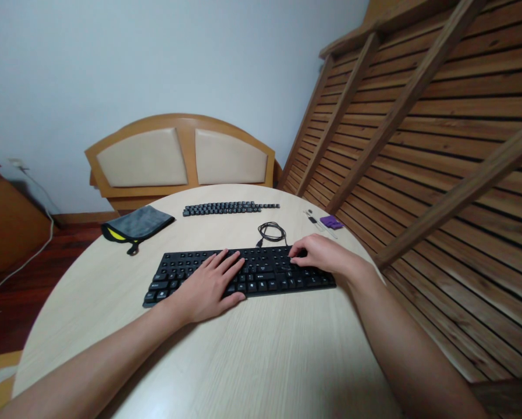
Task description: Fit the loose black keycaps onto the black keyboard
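A black keyboard (261,285) lies across the table in front of me, with bare key posts showing over its upper rows and keycaps on its lower rows and edges. My left hand (212,282) rests flat on its middle, fingers spread. Toward the keyboard's right part, my right hand (315,254) is bent into a pinch, thumb and fingertips down at the keys. Whatever is between those fingertips is too small to make out. Behind the keyboard, loose black keycaps (221,208) stand in neat rows. The coiled cable (272,233) lies just behind the keyboard.
A grey cloth (141,224) with a yellow underside lies at the round table's (252,349) left. Small tools (315,221) and a purple cloth-like item (331,222) lie at the right edge. A slatted wooden panel (439,116) leans close on the right; a headboard (182,157) stands behind.
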Tool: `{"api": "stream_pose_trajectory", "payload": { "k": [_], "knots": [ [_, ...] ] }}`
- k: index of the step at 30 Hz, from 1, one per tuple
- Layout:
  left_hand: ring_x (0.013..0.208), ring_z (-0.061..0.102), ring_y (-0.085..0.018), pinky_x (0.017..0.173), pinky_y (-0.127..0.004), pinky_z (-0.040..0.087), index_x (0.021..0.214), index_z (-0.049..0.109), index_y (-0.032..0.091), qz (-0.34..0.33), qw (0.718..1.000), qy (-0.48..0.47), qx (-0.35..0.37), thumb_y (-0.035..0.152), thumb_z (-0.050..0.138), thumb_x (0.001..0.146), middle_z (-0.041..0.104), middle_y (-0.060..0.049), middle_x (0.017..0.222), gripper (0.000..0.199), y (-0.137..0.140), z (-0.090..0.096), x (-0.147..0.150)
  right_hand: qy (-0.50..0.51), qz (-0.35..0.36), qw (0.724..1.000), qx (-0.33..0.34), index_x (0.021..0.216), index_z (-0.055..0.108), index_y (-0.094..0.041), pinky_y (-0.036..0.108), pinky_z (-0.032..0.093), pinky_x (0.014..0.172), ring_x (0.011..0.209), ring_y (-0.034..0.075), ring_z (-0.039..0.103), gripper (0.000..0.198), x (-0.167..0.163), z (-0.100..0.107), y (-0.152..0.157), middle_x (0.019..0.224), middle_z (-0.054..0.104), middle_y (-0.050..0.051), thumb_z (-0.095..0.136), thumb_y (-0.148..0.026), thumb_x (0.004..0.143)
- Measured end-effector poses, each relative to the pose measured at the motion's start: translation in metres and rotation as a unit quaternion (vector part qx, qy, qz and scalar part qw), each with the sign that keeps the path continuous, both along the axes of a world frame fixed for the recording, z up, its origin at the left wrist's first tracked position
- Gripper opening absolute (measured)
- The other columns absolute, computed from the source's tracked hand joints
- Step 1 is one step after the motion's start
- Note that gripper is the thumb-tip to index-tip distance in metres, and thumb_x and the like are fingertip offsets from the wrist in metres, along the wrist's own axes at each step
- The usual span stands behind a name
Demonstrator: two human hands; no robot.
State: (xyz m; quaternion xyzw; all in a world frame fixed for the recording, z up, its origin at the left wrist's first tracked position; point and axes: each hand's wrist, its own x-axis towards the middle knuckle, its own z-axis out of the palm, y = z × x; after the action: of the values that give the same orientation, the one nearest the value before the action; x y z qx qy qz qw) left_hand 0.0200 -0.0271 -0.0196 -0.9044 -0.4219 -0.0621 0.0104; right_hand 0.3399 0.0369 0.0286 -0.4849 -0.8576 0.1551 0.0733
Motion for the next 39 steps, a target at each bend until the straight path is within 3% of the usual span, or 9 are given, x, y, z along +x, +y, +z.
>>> {"api": "stream_pose_trajectory", "payload": {
  "k": [11,32,36,39],
  "knots": [
    [0.149,0.022,-0.036,0.119,-0.053,0.026,0.156,0.03,0.019,-0.003,1.0,-0.01,0.0,0.069,0.034,0.096,0.028,-0.008,0.162,0.077,0.0,-0.002,-0.001,-0.019,-0.007,0.999,-0.024,0.091,0.077,-0.021,0.029,0.048,0.073,0.081,0.021,0.07,0.015,-0.006,0.008,-0.005,0.09,0.077,0.004,0.067,-0.029,0.083],
    [0.15,0.019,-0.036,0.119,-0.054,0.025,0.156,0.03,0.018,0.001,1.0,0.001,-0.016,0.068,0.034,0.096,0.026,-0.009,0.162,0.078,-0.001,0.002,0.0,-0.062,-0.028,0.997,-0.043,0.084,0.081,-0.022,0.031,0.048,0.074,0.082,0.024,0.071,0.013,-0.016,0.013,0.001,0.087,0.079,0.005,0.07,-0.022,0.077],
    [0.15,0.02,-0.036,0.119,-0.054,0.026,0.156,0.03,0.017,0.001,1.0,-0.003,-0.014,0.068,0.034,0.096,0.026,-0.009,0.162,0.078,-0.001,0.001,0.001,-0.028,-0.008,0.997,-0.075,0.084,0.081,-0.022,0.03,0.049,0.073,0.08,0.023,0.071,0.014,-0.008,0.013,0.006,0.087,0.079,0.004,0.07,-0.027,0.077],
    [0.149,0.021,-0.036,0.119,-0.054,0.026,0.156,0.03,0.017,0.0,1.0,-0.003,-0.01,0.068,0.034,0.096,0.027,-0.008,0.162,0.078,-0.001,0.002,0.001,0.013,0.018,0.994,-0.107,0.086,0.08,-0.02,0.028,0.047,0.065,0.074,0.022,0.069,0.025,-0.003,0.014,0.021,0.081,0.078,0.004,0.066,-0.041,0.083]
  ]
}}
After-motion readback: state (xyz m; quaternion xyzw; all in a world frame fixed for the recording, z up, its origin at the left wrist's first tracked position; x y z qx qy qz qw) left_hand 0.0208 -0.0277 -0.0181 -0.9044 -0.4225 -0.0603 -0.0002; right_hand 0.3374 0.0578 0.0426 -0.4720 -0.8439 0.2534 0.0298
